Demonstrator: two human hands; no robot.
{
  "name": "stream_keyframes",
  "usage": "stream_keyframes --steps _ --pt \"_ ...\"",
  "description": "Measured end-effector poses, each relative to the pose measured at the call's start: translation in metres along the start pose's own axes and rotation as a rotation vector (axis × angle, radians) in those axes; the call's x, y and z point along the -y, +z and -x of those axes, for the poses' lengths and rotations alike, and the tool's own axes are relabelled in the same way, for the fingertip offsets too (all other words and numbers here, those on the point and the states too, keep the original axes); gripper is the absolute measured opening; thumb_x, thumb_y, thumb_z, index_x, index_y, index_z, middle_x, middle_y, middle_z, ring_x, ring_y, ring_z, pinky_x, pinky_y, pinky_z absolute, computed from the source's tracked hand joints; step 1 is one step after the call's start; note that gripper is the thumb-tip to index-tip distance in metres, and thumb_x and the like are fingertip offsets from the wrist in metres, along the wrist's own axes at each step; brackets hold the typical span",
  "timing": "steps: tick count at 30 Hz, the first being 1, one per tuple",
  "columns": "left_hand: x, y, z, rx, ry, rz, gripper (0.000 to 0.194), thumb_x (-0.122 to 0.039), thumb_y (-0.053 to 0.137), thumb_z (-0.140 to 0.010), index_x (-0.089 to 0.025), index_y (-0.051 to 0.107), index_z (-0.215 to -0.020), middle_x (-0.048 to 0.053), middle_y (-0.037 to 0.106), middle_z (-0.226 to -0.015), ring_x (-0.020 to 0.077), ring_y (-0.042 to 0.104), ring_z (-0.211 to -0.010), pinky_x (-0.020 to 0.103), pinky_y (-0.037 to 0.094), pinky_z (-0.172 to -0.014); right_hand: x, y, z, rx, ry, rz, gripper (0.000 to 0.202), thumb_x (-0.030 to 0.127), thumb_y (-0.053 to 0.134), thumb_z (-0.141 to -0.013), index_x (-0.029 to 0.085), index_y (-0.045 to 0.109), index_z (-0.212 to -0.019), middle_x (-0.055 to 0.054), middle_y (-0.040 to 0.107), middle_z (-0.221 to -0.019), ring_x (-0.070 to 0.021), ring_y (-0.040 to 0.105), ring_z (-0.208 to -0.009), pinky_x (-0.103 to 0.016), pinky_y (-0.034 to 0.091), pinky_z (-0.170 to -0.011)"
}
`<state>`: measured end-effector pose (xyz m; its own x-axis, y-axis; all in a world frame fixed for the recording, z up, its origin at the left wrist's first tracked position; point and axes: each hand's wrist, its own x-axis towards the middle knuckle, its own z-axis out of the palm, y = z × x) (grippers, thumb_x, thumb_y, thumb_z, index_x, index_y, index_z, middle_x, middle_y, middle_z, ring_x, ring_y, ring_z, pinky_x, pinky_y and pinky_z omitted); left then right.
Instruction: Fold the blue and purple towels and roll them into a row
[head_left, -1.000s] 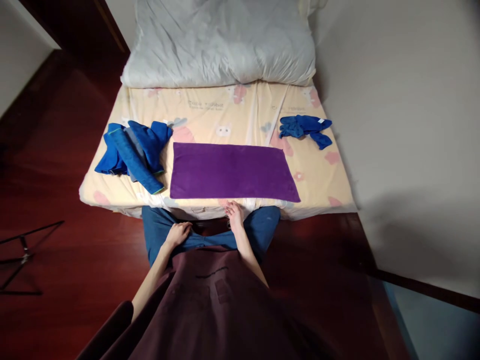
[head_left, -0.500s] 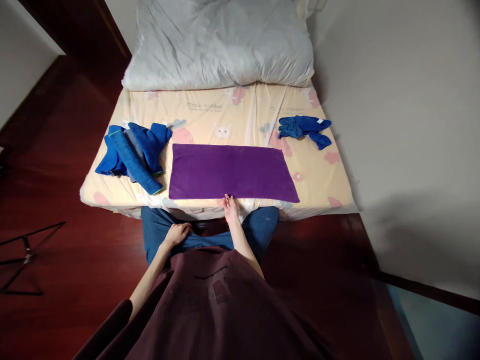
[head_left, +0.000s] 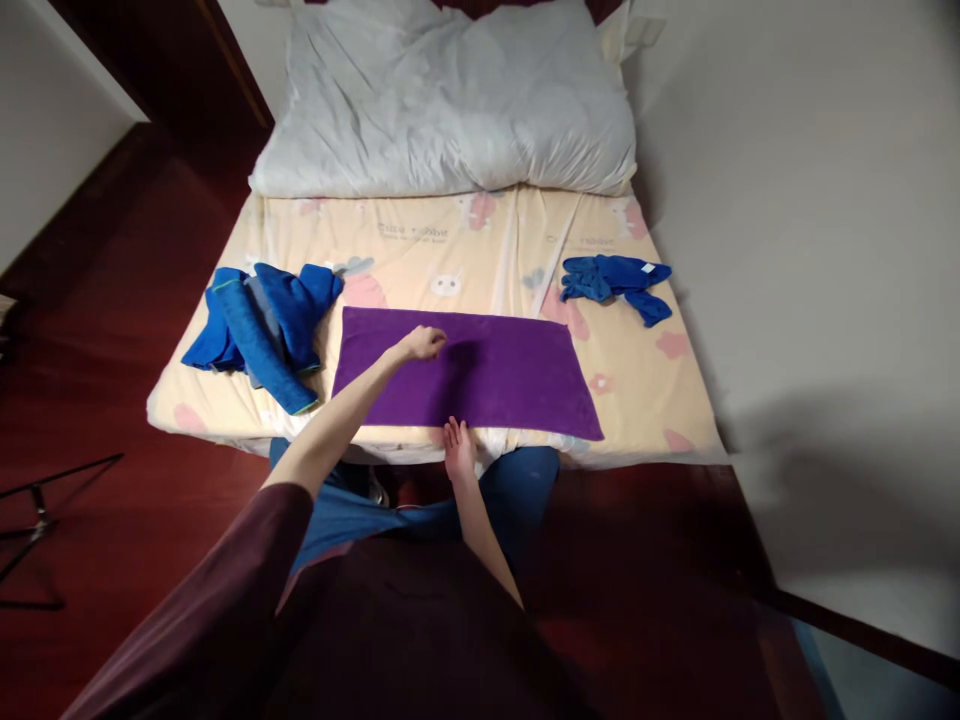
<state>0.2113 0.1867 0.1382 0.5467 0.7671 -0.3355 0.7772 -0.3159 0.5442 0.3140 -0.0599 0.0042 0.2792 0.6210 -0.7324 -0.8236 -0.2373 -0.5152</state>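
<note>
A purple cloth lies flat near the front edge of the bed. Above its left half hangs my left hand, fingers curled, with a shadow on the cloth to its right; whether the fingers hold anything is too small to tell. My right hand rests at the middle of the cloth's front edge, its fingers stretched out and touching the border. Left of the cloth lies a loose heap of blue cloths, one of them rolled. Smaller crumpled blue cloths lie beyond its back right corner.
The bed has a yellow patterned sheet. Across its far end lies a grey-white quilt. A wall runs along the right side. On the red floor at the left stand black metal legs.
My left hand has moved from my lap up and forward over the cloth. The fingers of my right hand have straightened. The view has tilted up slightly.
</note>
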Motion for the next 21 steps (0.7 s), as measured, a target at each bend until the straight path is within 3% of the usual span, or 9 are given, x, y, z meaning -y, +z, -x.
stream_keyframes --steps 4,8,13,17,21 --pt "-0.017 -0.021 -0.083 0.084 -0.191 -0.086 0.043 -0.021 0.045 -0.100 -0.010 0.065 -0.136 0.010 0.078 -0.085 0.0160 0.072 -0.063 0.024 0.058 -0.073 -0.004 0.000 -0.006 -0.033 0.014 0.016 0.020 0.036 0.061 -0.097 0.020 0.067 -0.109 -0.013 0.074 -0.130 -0.0174 0.072 -0.114 -0.036 0.060 -0.103" --pt "-0.019 -0.008 -0.128 0.190 -0.252 -0.136 0.040 -0.021 0.046 -0.102 -0.005 0.062 -0.135 0.017 0.078 -0.090 0.0207 0.076 -0.069 0.029 0.060 -0.076 -0.008 -0.004 -0.012 -0.086 0.015 0.063 0.026 0.037 0.063 -0.095 0.021 0.066 -0.115 -0.014 0.074 -0.128 -0.0188 0.071 -0.118 -0.034 0.061 -0.098" --pt "-0.011 0.009 -0.151 0.202 -0.333 -0.076 0.041 -0.023 0.045 -0.105 -0.002 0.054 -0.139 0.017 0.075 -0.086 0.0227 0.076 -0.073 0.029 0.059 -0.077 -0.010 -0.011 -0.016 -0.048 -0.046 0.213 0.035 0.039 0.067 -0.093 0.017 0.066 -0.119 -0.019 0.075 -0.125 -0.0204 0.071 -0.117 -0.032 0.061 -0.093" --pt "-0.009 0.006 -0.160 0.171 -0.384 0.008 0.047 -0.014 0.048 -0.101 0.000 0.045 -0.146 0.015 0.075 -0.085 0.0211 0.075 -0.072 0.028 0.059 -0.078 -0.008 -0.012 -0.016 -0.069 -0.020 0.228 0.034 0.039 0.066 -0.092 0.017 0.065 -0.119 -0.017 0.075 -0.126 -0.0188 0.071 -0.113 -0.029 0.062 -0.091" --pt "-0.010 0.000 -0.165 0.200 -0.385 0.012 0.048 -0.003 0.048 -0.096 0.002 0.049 -0.143 0.014 0.074 -0.083 0.0212 0.074 -0.070 0.031 0.061 -0.078 -0.008 -0.007 -0.014 -0.111 0.043 0.156 0.031 0.039 0.062 -0.094 0.018 0.065 -0.117 -0.015 0.074 -0.127 -0.0166 0.072 -0.108 -0.026 0.061 -0.089"
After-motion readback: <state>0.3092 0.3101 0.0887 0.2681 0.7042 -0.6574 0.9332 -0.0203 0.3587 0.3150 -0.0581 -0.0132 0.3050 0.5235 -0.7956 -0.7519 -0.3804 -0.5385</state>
